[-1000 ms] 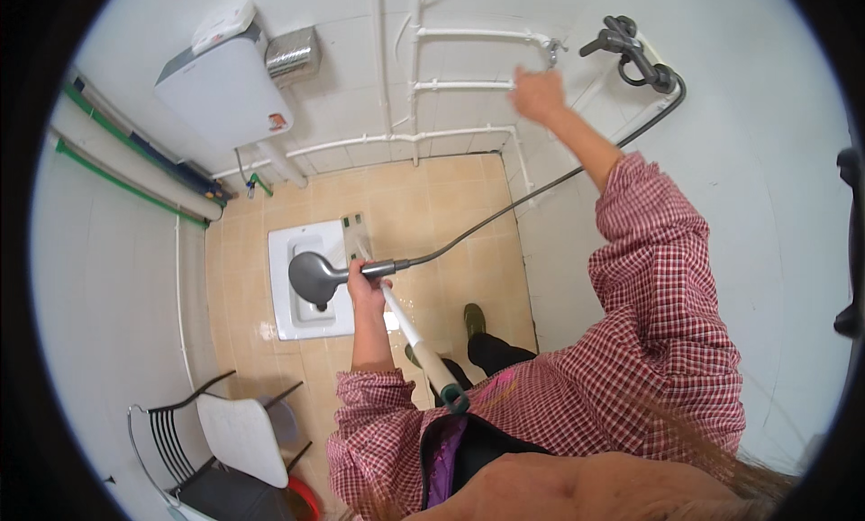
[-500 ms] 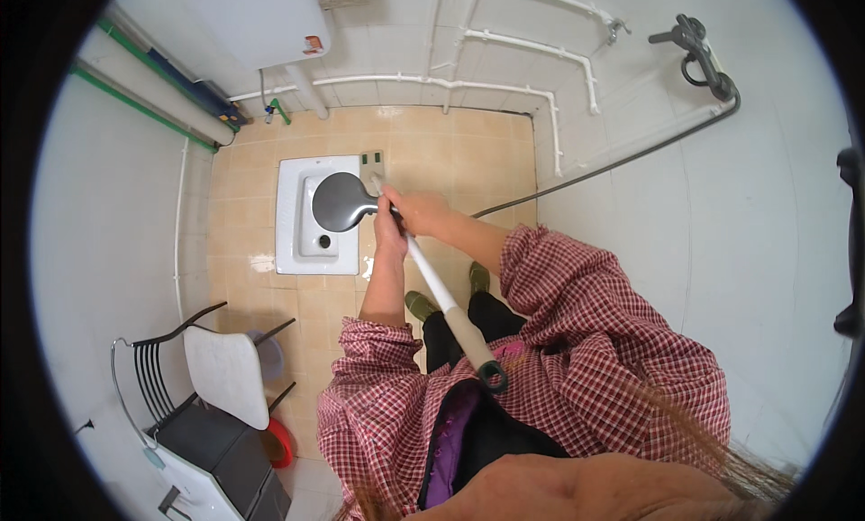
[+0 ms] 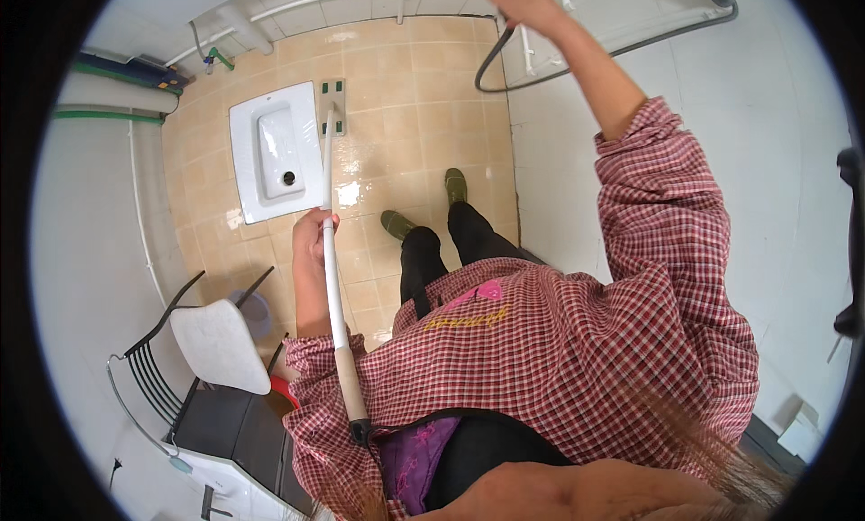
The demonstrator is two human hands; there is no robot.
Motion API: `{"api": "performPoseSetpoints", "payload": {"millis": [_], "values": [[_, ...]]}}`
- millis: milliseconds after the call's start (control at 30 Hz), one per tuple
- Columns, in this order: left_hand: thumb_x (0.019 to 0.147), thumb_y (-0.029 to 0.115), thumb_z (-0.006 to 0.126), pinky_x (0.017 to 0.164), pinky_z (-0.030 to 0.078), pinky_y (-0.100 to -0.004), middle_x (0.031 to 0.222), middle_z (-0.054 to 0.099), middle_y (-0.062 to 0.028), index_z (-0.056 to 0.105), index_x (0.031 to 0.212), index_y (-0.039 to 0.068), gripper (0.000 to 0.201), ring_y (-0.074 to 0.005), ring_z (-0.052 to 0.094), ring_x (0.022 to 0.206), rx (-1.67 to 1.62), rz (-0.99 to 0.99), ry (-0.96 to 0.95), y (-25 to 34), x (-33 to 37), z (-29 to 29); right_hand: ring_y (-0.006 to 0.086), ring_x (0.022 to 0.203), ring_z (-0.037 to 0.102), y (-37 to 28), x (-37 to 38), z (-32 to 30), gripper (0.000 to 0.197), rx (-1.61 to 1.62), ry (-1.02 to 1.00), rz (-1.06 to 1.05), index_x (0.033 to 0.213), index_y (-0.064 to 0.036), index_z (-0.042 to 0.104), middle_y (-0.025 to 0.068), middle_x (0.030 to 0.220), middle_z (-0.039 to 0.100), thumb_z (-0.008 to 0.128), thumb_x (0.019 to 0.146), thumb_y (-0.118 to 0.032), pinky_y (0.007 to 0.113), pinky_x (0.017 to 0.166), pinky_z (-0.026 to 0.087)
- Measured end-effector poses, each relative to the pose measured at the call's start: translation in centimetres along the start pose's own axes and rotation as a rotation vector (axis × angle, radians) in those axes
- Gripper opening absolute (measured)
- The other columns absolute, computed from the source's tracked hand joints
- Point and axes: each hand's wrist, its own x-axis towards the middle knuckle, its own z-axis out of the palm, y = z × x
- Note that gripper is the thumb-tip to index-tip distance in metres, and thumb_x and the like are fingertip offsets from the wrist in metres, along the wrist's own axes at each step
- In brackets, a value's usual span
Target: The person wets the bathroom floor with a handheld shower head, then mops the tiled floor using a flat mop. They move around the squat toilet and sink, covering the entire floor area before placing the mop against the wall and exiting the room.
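Wet tan floor (image 3: 387,98) spreads from a chair (image 3: 221,345) at left to the white pan (image 3: 279,147); just right of it the mop (image 3: 334,287) stands head-down, slanting back to the shirt (image 3: 505,341), the left hand (image 3: 313,235) wrapped about its pole, I'd guess for balance; the right hand (image 3: 533,6) grips the dark hose (image 3: 492,90), raised perhaps to keep it off the tiles

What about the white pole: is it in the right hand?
No: the left hand holds the white pole, while the right hand is apart from it, at the picture's top edge.
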Motion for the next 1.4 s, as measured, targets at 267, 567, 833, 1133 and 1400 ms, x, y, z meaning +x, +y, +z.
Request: {"api": "performPoseSetpoints", "payload": {"millis": [267,567,833,1133,1400], "values": [[0.091,0.016,0.044,0.032,0.031,-0.0234,0.058,0.052,-0.0045,0.052,0.085,0.003,0.017,-0.0116,0.041,0.038,0.341,-0.247,-0.249,3.1,1.1,8.4,0.0267,0.079,0.060,-1.9,5.0,-21.7,0.040,-0.287,0.483,-0.248,0.113,-0.0088,0.049,0.0122,0.082,0.059,0.067,0.079,-0.018,0.037,0.071,0.048],[0.083,0.006,0.046,0.036,0.042,-0.0186,0.087,0.058,-0.0162,0.040,0.109,0.003,0.027,-0.0133,0.047,0.047,-0.157,-0.065,-0.123,4.5,2.3,-0.3,0.0239,0.074,0.057,-8.3,7.1,-35.8,0.029,-0.062,0.876,-0.197,0.105,0.0000,0.050,0.0135,0.074,0.057,0.060,0.080,-0.010,0.037,0.071,0.047],[0.084,0.008,0.044,0.036,0.040,-0.0184,0.081,0.056,-0.0136,0.041,0.104,0.002,0.021,-0.0125,0.046,0.046,0.000,0.003,-0.147,5.1,5.3,3.5,0.0176,0.051,0.057,-17.1,6.0,-53.2,0.037,0.068,1.022,-0.331,0.112,0.0020,0.046,0.0105,0.069,0.058,0.062,0.081,-0.012,0.031,0.040,0.048],[0.085,0.008,0.044,0.035,0.039,-0.0184,0.078,0.055,-0.0122,0.041,0.101,0.003,0.018,-0.0119,0.045,0.045,0.147,0.031,-0.184,4.9,6.6,18.3,0.0214,0.059,0.059,-20.6,9.7,-64.3,0.032,-0.121,1.277,-0.453,0.108,-0.0054,0.051,0.0112,0.080,0.060,0.064,0.081,-0.016,0.034,0.042,0.048],[0.085,0.009,0.043,0.035,0.038,-0.0184,0.076,0.053,-0.0110,0.041,0.099,0.003,0.015,-0.0115,0.044,0.044,0.204,0.038,-0.211,5.2,6.8,23.9,0.0234,0.064,0.062,-19.6,11.4,-68.2,0.031,-0.351,1.417,-0.467,0.107,-0.0061,0.052,0.0131,0.083,0.061,0.064,0.081,-0.019,0.034,0.046,0.051]]}}
